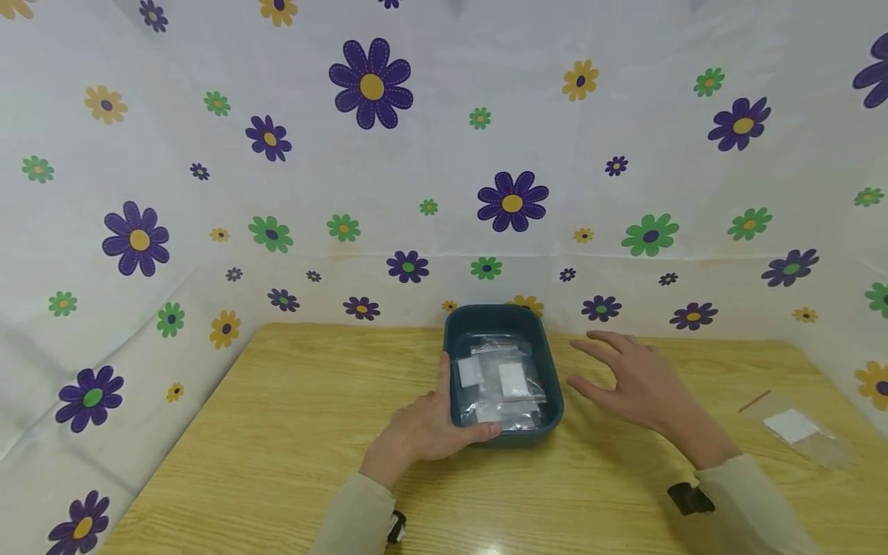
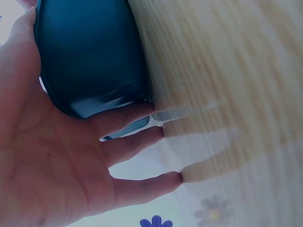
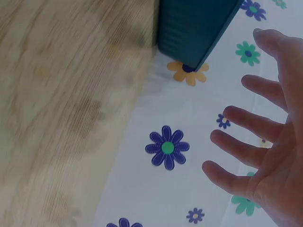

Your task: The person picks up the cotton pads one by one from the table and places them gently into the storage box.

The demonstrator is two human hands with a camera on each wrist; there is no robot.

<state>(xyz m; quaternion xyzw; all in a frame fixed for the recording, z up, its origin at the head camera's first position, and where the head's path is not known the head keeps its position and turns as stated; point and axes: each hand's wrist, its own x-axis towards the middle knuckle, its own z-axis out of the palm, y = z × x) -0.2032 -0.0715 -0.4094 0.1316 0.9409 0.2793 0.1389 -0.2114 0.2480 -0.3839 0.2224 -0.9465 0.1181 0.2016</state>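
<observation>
A dark teal plastic bin [image 1: 505,441] stands on the table with several clear zip bags [image 1: 489,378] in it, some bearing white labels or inserts. My left hand [image 1: 433,432] lies against the bin's near left corner. Its index finger runs along the left side and its thumb rests on the near rim. The other fingers [image 2: 137,189] are straight and spread, their tips down at the table. My right hand [image 1: 641,381] hovers to the right of the bin, apart from it, fingers spread and holding nothing; the right wrist view shows its fingers [image 3: 246,120] beside the bin.
One more clear zip bag [image 1: 794,428] with a white insert lies on the wooden table [image 1: 326,401] at the right, beyond my right forearm. A white flower-print cloth [image 1: 444,154] hangs behind the table and at both sides, close behind the bin.
</observation>
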